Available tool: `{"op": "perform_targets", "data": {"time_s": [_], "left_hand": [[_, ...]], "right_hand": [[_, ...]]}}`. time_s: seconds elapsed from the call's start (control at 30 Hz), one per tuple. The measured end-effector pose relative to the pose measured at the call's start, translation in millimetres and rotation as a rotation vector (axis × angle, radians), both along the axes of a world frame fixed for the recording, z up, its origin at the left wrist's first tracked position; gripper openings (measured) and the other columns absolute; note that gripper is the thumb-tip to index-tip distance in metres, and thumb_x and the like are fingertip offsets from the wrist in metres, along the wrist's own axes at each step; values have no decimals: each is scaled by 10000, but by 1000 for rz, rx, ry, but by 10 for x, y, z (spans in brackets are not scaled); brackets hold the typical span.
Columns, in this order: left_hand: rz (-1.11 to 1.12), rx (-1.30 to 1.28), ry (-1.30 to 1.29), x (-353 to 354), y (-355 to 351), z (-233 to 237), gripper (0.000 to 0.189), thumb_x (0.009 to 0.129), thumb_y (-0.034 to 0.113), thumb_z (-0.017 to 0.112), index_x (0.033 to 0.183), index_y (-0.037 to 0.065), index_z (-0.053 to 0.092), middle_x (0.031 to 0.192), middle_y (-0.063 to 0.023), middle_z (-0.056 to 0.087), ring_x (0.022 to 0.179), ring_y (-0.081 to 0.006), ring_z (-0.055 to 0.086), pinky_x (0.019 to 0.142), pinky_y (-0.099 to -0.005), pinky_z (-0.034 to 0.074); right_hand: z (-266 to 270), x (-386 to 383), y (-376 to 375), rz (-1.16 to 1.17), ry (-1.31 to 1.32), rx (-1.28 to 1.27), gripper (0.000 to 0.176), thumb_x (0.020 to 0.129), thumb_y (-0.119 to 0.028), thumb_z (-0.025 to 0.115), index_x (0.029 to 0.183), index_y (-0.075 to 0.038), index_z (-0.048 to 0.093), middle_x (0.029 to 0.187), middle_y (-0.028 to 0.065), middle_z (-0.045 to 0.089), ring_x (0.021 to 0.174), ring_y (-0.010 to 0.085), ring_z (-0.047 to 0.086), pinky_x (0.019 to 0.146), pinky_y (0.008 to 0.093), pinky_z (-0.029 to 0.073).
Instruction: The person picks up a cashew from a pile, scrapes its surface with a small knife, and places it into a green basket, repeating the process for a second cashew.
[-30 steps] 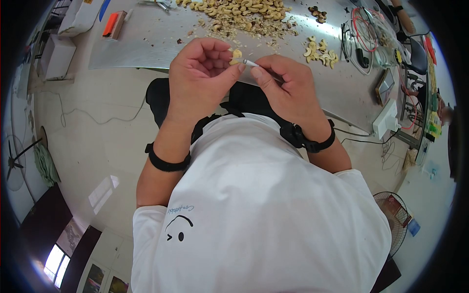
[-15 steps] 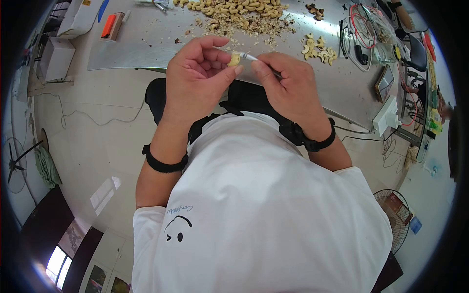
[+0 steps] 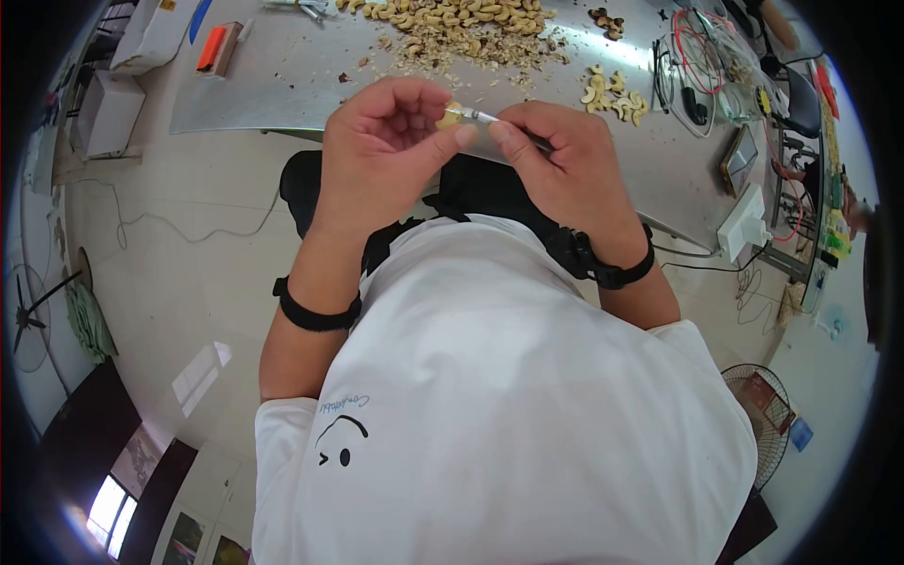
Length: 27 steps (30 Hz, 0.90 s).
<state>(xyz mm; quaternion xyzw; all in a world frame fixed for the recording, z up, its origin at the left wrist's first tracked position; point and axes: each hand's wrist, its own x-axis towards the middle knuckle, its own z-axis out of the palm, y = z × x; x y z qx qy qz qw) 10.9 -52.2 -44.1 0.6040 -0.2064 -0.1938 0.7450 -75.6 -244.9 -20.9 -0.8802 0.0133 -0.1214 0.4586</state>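
Note:
Between thumb and fingers, my left hand (image 3: 381,155) pinches a pale cashew nut (image 3: 447,118) above the near edge of the metal table. A slim pen-like craft knife (image 3: 476,116) with a silver collar is gripped in my right hand (image 3: 570,165). Its tip points left and meets the cashew, though the blade itself is too small to make out clearly. Beyond my hands lie a large heap of cashews (image 3: 461,17) and a spread of peeled skin and crumbs (image 3: 471,52). A small group of pale cashews (image 3: 614,97) rests to the right.
A few dark cashews (image 3: 607,23) lie at the far right of the heap. An orange-and-grey block (image 3: 217,52) sits on the left of the table (image 3: 273,104). Tangled cables (image 3: 702,56) and a white power strip (image 3: 744,226) are on the right. Another person's arm (image 3: 780,24) shows at upper right.
The craft knife has turned slightly and its tip now sits closer over the cashew. My left fingers have curled a little further over the nut; my right wrist has shifted slightly right.

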Motion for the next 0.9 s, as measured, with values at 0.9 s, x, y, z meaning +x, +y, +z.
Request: {"op": "perform_targets", "data": {"time_s": [0.9], "left_hand": [[-64, -370, 495, 27, 159, -120, 206, 967, -58, 662, 1170, -38, 690, 1051, -149, 742, 974, -233, 746, 862, -336, 635]], "right_hand": [[-1, -11, 60, -8, 84, 113, 184, 932, -201, 708, 888, -25, 734, 696, 123, 661, 578, 281, 609, 553, 371, 471]]}}
